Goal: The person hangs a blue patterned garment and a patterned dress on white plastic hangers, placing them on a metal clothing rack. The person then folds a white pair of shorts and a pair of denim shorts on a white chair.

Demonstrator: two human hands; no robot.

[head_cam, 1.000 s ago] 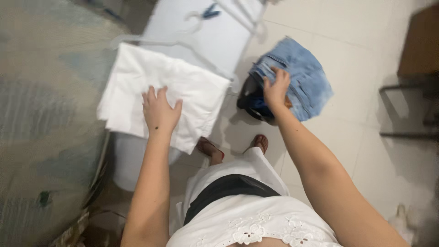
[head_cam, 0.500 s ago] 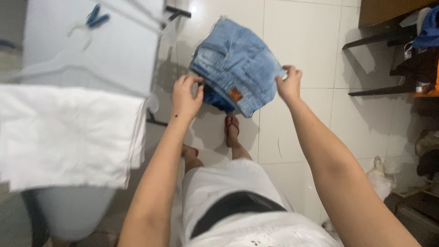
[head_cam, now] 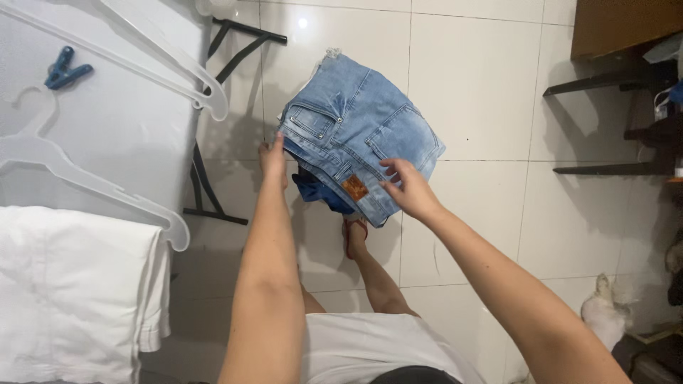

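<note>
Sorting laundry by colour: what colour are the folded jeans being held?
Light blue denim jeans, clearest in the head view.
</note>
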